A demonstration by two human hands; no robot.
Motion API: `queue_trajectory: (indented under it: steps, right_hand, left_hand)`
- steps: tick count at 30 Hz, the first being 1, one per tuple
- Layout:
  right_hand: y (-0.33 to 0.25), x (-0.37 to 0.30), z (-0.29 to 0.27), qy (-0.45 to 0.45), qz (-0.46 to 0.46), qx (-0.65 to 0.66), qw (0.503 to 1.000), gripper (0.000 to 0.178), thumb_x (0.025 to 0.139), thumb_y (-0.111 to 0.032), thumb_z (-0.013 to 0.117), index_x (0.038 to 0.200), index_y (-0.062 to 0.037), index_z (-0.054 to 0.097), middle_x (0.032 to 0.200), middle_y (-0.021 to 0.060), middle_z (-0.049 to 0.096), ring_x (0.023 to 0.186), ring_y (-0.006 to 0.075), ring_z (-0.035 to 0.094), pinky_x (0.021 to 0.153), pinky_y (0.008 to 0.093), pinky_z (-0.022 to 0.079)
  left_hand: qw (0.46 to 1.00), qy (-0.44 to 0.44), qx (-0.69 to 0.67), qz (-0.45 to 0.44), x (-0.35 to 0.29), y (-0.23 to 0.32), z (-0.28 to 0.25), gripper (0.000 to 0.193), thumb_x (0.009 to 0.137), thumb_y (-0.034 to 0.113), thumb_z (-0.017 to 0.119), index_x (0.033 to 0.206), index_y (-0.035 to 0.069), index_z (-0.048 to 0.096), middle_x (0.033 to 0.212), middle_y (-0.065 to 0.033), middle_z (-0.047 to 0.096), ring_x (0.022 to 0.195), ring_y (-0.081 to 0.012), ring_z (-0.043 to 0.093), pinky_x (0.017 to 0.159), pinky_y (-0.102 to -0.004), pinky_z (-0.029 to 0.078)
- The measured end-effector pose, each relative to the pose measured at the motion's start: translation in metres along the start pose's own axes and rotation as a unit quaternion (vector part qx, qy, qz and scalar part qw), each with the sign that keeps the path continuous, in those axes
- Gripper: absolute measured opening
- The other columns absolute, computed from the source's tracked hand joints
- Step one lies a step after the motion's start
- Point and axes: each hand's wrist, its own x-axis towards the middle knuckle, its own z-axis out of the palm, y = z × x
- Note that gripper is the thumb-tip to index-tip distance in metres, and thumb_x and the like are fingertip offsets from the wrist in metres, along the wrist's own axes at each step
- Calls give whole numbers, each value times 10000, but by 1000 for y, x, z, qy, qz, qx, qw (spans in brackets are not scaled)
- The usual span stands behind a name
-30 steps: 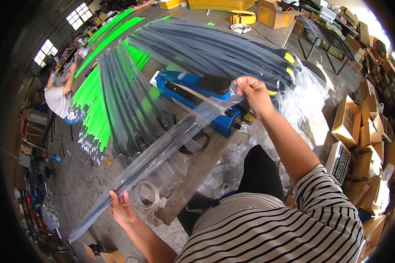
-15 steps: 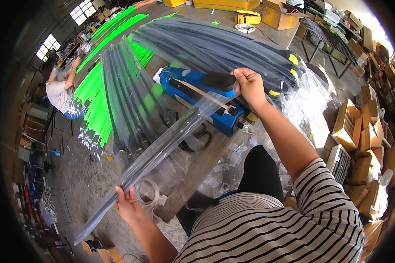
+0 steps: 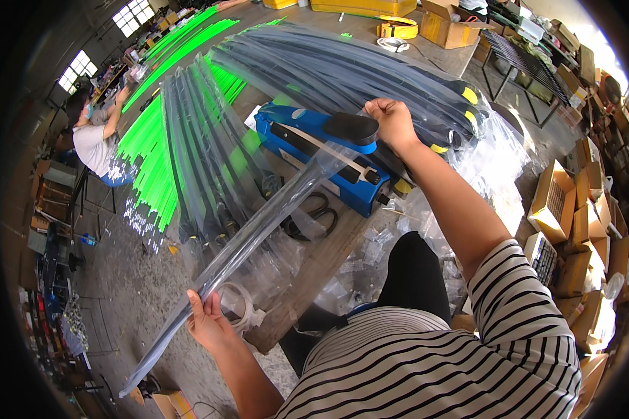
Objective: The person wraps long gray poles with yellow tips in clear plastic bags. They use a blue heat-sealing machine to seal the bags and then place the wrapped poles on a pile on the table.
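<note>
A long, narrow clear plastic sleeve (image 3: 258,222) runs slantwise across the table's front edge. My left hand (image 3: 210,322) grips it near its lower end, which hangs past the table. The sleeve's upper end lies at a blue bag sealer (image 3: 293,129) with a black pad (image 3: 351,128) on its lever. Beside that pad my right hand (image 3: 393,124) is closed in a pinch. Whatever its fingers hold, if anything, is too small to tell. Black-handled scissors (image 3: 318,218) lie partly beneath the sleeve.
Bagged dark strips (image 3: 342,70) fan out behind the sealer, with more (image 3: 199,140) to its left. Bright green strips (image 3: 150,167) lie farther left. A tape roll (image 3: 236,304) sits at the table edge. Cardboard boxes (image 3: 552,202) stand right; another person (image 3: 94,143) works far left.
My right hand has moved slightly up and left, away from the sleeve's upper end. The sleeve has shifted down a little, and my left hand stays around it.
</note>
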Motion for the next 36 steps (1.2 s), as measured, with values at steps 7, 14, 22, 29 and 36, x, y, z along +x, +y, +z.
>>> queue_trajectory:
  steps: [7,14,22,29,36]
  right_hand:
    - [1,4,2,-9,-42,-1,999,186,847,-201,530,795,-50,626,530,57,550,474,128,522,526,281,426]
    - [11,-6,-3,15,-123,-96,988,180,838,-200,536,814,-36,608,545,106,542,524,246,537,559,322,435]
    - [-5,-9,-6,45,-61,-103,992,176,815,-197,567,842,-32,623,618,121,586,608,281,574,618,334,456]
    - [-69,-47,-34,153,-320,-158,922,231,710,-6,543,927,-45,613,882,125,597,820,286,567,746,355,437]
    - [-104,-100,-42,83,-483,-270,829,294,593,55,539,836,-84,632,894,24,605,851,192,563,808,342,370]
  left_hand:
    - [1000,-25,10,6,0,0,0,241,786,167,655,840,-42,550,811,-108,603,702,-148,598,642,-219,530]
    - [1000,-23,2,-5,-3,-3,-1,236,792,150,646,841,-57,543,819,-122,602,703,-159,603,645,-228,534]
    - [1000,-22,-3,2,-3,-6,-3,155,804,141,631,842,3,573,798,-95,619,672,-135,608,629,-233,522]
    - [999,-38,-13,6,-6,-8,-3,131,804,141,631,830,25,576,790,-84,625,675,-125,610,637,-234,518]
    - [1000,-24,-14,5,-10,-9,-5,118,803,146,632,814,38,586,795,-77,626,673,-120,610,614,-218,523]
